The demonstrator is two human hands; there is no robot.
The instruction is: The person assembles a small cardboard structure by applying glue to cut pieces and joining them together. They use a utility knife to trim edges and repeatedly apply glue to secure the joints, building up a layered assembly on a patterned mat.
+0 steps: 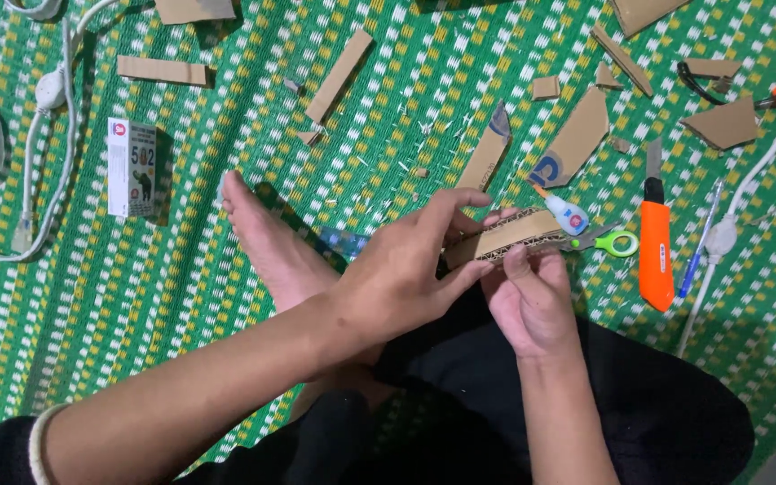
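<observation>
Left hand [401, 269] and right hand [532, 301] meet above the lap, both grasping one corrugated cardboard piece [505, 235]. Left hand: fingers spread and laid over the near-left end of the piece, thumb side underneath, not clenched. Right hand: palm up, thumb pressed on the lower edge of the piece, fingers curled behind it.

Cardboard piece: held off the mat, between the two hands. Long axis runs left to right across the view, tilted slightly, right end higher. Fluted cut edge faces the camera along the lower side. Right end points toward the small glue bottle [568, 216] and the green-handled scissors [608, 241], which lie just beside it on the green woven mat [226, 117].

Further right: orange utility knife [655, 242], blade end pointing away, then a blue pen [701, 238] and a white cable [747, 193]. Cardboard offcuts [577, 135] scattered above the hands. Small white box [132, 168] well apart at left. Bare foot [267, 238] just left of the left hand
</observation>
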